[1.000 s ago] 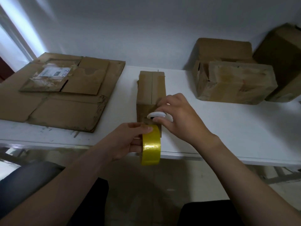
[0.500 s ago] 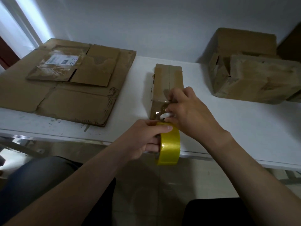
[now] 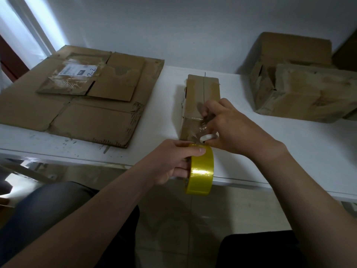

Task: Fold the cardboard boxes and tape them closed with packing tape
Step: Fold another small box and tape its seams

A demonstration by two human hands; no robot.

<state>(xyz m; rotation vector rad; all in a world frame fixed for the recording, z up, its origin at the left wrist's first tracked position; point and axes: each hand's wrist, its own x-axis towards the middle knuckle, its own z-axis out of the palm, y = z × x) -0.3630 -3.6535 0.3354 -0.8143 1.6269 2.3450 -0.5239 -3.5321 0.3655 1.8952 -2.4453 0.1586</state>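
A small narrow cardboard box stands on the white table, its top flaps meeting in a centre seam. My left hand grips a yellow roll of packing tape at the table's front edge. Clear tape runs from the roll up the box's near end. My right hand rests on the box's near top edge, fingers pressing the tape, and holds a small white object whose kind I cannot tell.
Flattened cardboard sheets with a shipping label lie stacked on the table's left. Folded, worn boxes sit at the back right against the wall. My legs show below the table edge.
My right hand moved up from the box's front face onto its top edge, drawing tape over it. The left hand keeps the roll at the table edge. The view shifted left.
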